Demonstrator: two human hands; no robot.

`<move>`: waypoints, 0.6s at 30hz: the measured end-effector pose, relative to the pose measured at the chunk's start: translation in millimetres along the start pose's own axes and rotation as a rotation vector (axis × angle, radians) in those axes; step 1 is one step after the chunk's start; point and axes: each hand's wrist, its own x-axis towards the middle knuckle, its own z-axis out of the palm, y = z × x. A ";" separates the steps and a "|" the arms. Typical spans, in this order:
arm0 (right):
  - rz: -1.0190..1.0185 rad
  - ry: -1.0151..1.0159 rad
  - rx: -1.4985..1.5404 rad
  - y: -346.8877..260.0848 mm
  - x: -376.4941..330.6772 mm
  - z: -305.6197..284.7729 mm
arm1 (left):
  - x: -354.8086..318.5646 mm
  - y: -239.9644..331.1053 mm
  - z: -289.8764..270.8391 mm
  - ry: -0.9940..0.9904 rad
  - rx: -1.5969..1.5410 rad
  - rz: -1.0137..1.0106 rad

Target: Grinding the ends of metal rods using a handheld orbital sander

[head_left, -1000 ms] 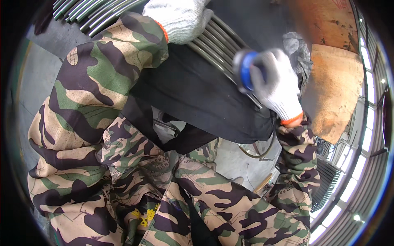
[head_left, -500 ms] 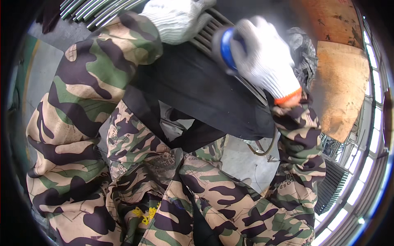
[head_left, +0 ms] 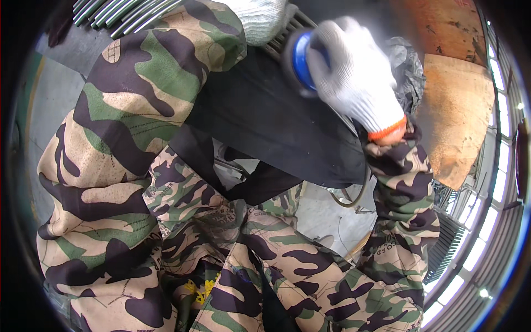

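Observation:
My right hand (head_left: pixel 354 66), in a white knit glove with an orange cuff, is closed round a blue and grey round power tool that looks like a palm sander (head_left: pixel 301 63). The tool's lower side is blurred and lies against a row of slim metal rods (head_left: pixel 274 47). At the top edge my left hand (head_left: pixel 260 19), gloved in white, is partly cut off by the frame. Its curled fingers rest on the far part of the same rods. Black cloth (head_left: pixel 271 116) hangs over the near side of the work surface, below the rods.
More shiny rods (head_left: pixel 119 16) lie bundled at the upper left. Crumpled grey plastic sheeting (head_left: pixel 408 69) sits to the right of the sander, beside stained wooden boards (head_left: pixel 459 105). A thin hose (head_left: pixel 351 200) loops under the black cloth. Pale haze hangs near my right hand.
My left hand and forearm have shifted up and to the right, toward the sander. My right hand and the sander have moved only slightly to the left and upward.

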 end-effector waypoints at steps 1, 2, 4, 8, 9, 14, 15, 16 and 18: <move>-0.028 0.005 0.005 -6.8 8.0 9.6 | -11.2 -9.3 -3.9 -0.023 0.029 -0.001; -0.030 0.002 0.005 -6.9 6.5 8.1 | -11.1 -10.1 -5.3 -0.023 0.027 -0.004; 0.039 -0.056 -0.018 11.5 -17.0 -12.1 | 7.2 3.7 -1.9 -0.014 -0.027 -0.015; 0.104 -0.109 0.073 37.1 -72.8 -17.5 | -0.6 6.0 5.4 -0.005 -0.004 -0.045; 0.108 -0.115 0.069 37.9 -74.9 -16.9 | -0.8 7.3 8.0 -0.006 -0.003 -0.048; 0.071 -0.058 0.052 22.9 -50.1 -3.7 | -2.1 1.1 3.4 -0.035 0.011 -0.019; 0.057 -0.041 0.038 14.9 -34.9 -1.9 | -0.9 -0.7 2.1 -0.042 0.009 -0.020; 0.051 -0.028 0.011 9.9 -21.1 -3.3 | 3.8 0.2 3.0 -0.040 -0.006 -0.017; 0.007 -0.028 -0.006 5.4 1.0 -2.1 | 7.5 -2.2 1.6 -0.041 -0.007 0.002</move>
